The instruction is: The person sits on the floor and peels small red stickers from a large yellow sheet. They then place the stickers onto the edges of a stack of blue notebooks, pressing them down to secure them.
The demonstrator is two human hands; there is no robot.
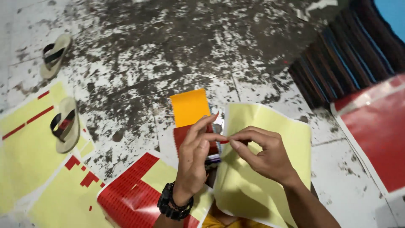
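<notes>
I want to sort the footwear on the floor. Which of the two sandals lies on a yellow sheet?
The nearer sandal, with the black and red strap, lies on the yellow sheet. The farther sandal rests on the bare speckled floor.

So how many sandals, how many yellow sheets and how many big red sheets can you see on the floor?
Sandals: 2, one on the bare floor, one on a yellow sheet
Yellow sheets: 3, far left, lower left, and under the right hand
Big red sheets: 2, one by the left hand, one at the right edge
Total: 7
</notes>
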